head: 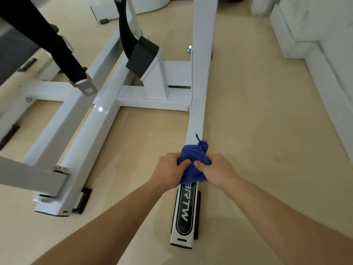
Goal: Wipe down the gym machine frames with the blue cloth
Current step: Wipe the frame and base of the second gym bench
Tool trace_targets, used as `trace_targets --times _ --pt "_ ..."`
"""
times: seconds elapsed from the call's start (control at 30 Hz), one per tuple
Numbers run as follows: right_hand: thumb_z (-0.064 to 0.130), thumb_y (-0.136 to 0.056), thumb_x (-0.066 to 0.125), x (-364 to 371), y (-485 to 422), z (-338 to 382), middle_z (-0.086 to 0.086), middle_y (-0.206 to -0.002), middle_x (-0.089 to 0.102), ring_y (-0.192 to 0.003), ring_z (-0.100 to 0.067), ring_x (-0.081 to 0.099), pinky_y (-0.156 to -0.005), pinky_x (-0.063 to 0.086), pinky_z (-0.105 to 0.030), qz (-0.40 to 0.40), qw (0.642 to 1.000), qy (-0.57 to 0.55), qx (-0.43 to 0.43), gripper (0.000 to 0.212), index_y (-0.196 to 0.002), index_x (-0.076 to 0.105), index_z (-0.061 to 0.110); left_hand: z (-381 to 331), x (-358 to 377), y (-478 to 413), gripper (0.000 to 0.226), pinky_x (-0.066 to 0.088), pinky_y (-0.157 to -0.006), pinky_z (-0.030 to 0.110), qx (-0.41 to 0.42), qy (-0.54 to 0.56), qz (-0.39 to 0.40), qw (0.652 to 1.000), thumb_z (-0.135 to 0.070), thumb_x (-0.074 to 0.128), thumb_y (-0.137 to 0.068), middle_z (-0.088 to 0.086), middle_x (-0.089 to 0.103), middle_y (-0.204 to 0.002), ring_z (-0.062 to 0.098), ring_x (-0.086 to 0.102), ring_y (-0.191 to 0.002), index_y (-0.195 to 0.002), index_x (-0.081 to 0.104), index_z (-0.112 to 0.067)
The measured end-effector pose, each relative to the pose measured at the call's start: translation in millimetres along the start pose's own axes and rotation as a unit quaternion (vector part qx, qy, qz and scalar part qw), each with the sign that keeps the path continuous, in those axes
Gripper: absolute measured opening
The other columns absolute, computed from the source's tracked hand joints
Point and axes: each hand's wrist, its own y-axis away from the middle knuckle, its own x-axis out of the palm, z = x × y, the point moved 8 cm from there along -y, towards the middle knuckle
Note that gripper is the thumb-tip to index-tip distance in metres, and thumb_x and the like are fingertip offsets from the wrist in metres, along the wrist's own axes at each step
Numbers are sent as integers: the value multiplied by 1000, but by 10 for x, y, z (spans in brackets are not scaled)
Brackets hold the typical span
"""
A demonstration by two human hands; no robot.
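Note:
A bunched blue cloth (194,159) rests on top of a long white floor rail (200,88) of the gym machine frame, just above the rail's black logo plate (184,215). My left hand (170,169) grips the cloth's left side and my right hand (215,169) grips its right side, thumbs pressing into the fabric. A small tail of cloth sticks up at the far edge. The rail runs away from me towards the top of the view.
White cross beams (152,101) join the rail to a second white beam (89,138) at left. A black pad (142,57) and black straps with a metal buckle (86,87) hang above the beams. White wall base (328,88) runs along the right. Beige floor (257,131) surrounds the frame.

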Motion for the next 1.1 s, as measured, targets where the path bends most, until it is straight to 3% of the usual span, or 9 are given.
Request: trace_targets --times 0.17,0.33,0.47,0.6,0.7,0.83,0.93,1.03,1.1 --pt "29 -93 64 -408 84 463 -1 -81 69 -74 -17 65 -62 48 -28 -34 998 -18 -55 15 -84 63 18 -393 -279 -75 16 39 -55 7 -3 -3 -46 999 -25 53 -98 -10 62 -72 2 55 -64 -89 65 -19" --pt "21 -90 66 -929 191 1216 4 -87 73 -86 -17 69 -76 55 -32 -85 980 -123 -131 7 -96 69 21 -1138 -955 -122 9 45 -65 9 28 88 -186 978 -25 63 -90 -15 68 -86 1 64 -80 -99 66 -25" --pt "20 -85 68 -1337 275 1872 13 -96 74 -93 -11 70 -85 58 -41 -109 951 -196 -212 28 -107 69 38 -1710 -1487 5 26 43 -64 0 51 136 -296 944 -28 72 -85 -25 60 -88 -10 58 -81 -106 57 -36" --pt "11 -85 61 -1696 273 2466 13 -87 71 -86 -9 66 -76 53 -26 -186 923 -175 -288 33 -97 67 41 -2133 -1780 -228 17 50 -73 14 112 154 -331 924 -26 67 -89 -16 65 -89 -2 62 -84 -100 58 -35" --pt "24 -83 58 -1995 172 2840 1 -95 68 -86 -13 63 -71 48 -25 -262 895 -156 -325 34 -116 64 29 -2474 -1996 -483 15 46 -73 7 154 188 -356 903 -25 62 -93 -18 63 -91 -7 60 -85 -106 57 -31" --pt "23 -83 53 -2251 65 3264 -1 -114 64 -103 -11 62 -87 53 -29 -300 874 -159 -346 61 -143 46 35 -2940 -2283 -694 34 44 -78 3 187 201 -386 881 -22 48 -101 -11 63 -110 4 59 -95 -135 50 -20" --pt "17 -81 51 -2317 51 3491 1 -106 68 -95 -12 64 -80 52 -23 -290 869 -155 -370 55 -134 56 31 -3088 -2404 -839 37 48 -82 13 203 229 -372 877 -17 43 -103 -4 65 -117 9 61 -99 -139 46 -18" --pt "30 -90 51 -2291 -17 3616 7 -100 71 -95 -11 66 -83 52 -27 -227 874 -199 -382 27 -113 64 27 -3095 -2434 -944 24 47 -72 12 231 233 -339 882 -24 42 -103 -13 66 -97 -3 61 -83 -125 53 -25" --pt "41 -100 43 -2315 -52 3669 6 -99 69 -94 -14 65 -81 50 -30 -242 879 -147 -383 26 -106 61 23 -3092 -2451 -963 20 42 -65 7 260 212 -335 880 -30 37 -106 -18 62 -86 -10 58 -76 -117 53 -27"
